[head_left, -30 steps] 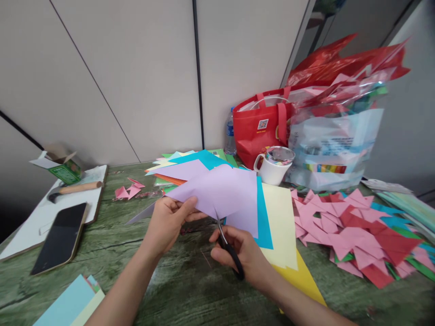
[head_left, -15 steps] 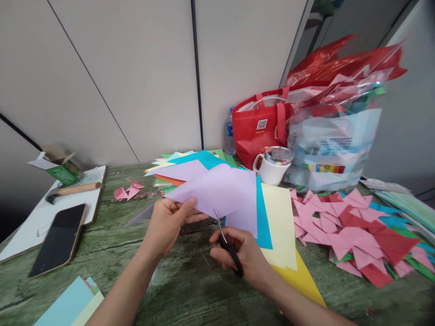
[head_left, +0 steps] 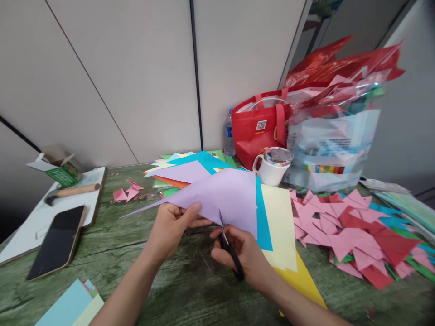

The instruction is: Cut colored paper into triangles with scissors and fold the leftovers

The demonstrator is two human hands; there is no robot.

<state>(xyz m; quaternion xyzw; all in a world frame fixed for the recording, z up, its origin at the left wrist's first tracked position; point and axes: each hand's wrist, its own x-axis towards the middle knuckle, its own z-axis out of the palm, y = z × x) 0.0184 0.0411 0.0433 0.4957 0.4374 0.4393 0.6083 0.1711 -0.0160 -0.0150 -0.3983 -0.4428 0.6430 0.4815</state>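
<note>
A sheet of lilac paper point(head_left: 217, 192) is pinched along its near edge between the thumb and fingers of my left hand point(head_left: 178, 222). Its left end tapers to a thin point out over the table. My right hand point(head_left: 239, 251) grips black-handled scissors point(head_left: 231, 253), whose blades reach up to the sheet's near edge, just right of my left fingers. Under and behind it lie a blue sheet point(head_left: 264, 222), a pale yellow sheet point(head_left: 280, 226) and a deep yellow sheet point(head_left: 302, 280). How far the blades are apart is hard to make out.
Folded pink and red paper pieces point(head_left: 353, 231) heap at the right. Behind stand a white mug point(head_left: 273, 170), a red bag point(head_left: 254, 136), a clear plastic bag point(head_left: 333, 149) and a bottle point(head_left: 229, 133). At left lie a phone point(head_left: 57, 242), a hammer point(head_left: 76, 190) and a small box point(head_left: 63, 172).
The lilac sheet has dropped lower and swung, its left tip now stretching further left. Both hands have shifted slightly right, and the scissors still meet the sheet's near edge.
</note>
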